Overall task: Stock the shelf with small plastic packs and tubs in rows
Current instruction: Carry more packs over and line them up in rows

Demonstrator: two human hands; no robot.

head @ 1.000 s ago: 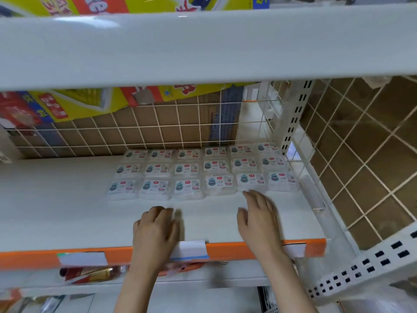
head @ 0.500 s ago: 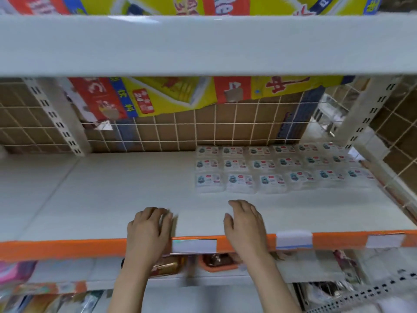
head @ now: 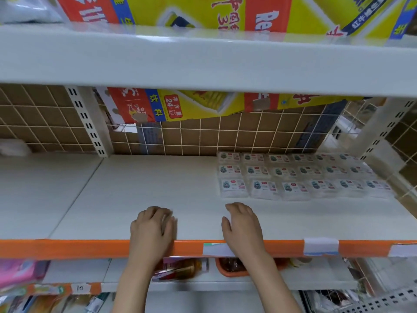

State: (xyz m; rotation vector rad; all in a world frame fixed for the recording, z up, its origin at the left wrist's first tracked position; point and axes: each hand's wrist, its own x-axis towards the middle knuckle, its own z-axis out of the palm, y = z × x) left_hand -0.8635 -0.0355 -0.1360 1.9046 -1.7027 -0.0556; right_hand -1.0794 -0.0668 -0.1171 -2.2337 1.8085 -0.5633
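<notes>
White steel shelf (head: 140, 195), orange front lip (head: 56, 248): from my head camera, the only view I have, I look down on two bare hands at its front edge. My left hand (head: 152, 230) lies over the lip with its fingers curled under loosely on the board; I see nothing inside that grip, though a pale blur at the fingertips makes it hard to be sure. My right hand (head: 244, 224) rests palm down, fingers bent at ease, grip released, touching nothing but the shelf.

The clear plastic packs (head: 293, 177) sit at the back right of the same shelf, well apart from both hands. I count three rows of six, eighteen in all, flat and edge to edge, the far row against the wire grid back panel (head: 203, 136). Each carries a white label with a teal emblem and a small red mark; the print is too blurred to read.

Three white price tags (head: 320, 246) stick to the lip, the rightmost cut off by the frame. A red-and-yellow carton (head: 180, 107) behind the grid shows "24" and "250" on a red badge. Below, a lying bottle (head: 180, 268) and an orange tray (head: 230, 267) are partly hidden by my forearms. The upper shelf (head: 203, 59) blocks most of another carton above.
</notes>
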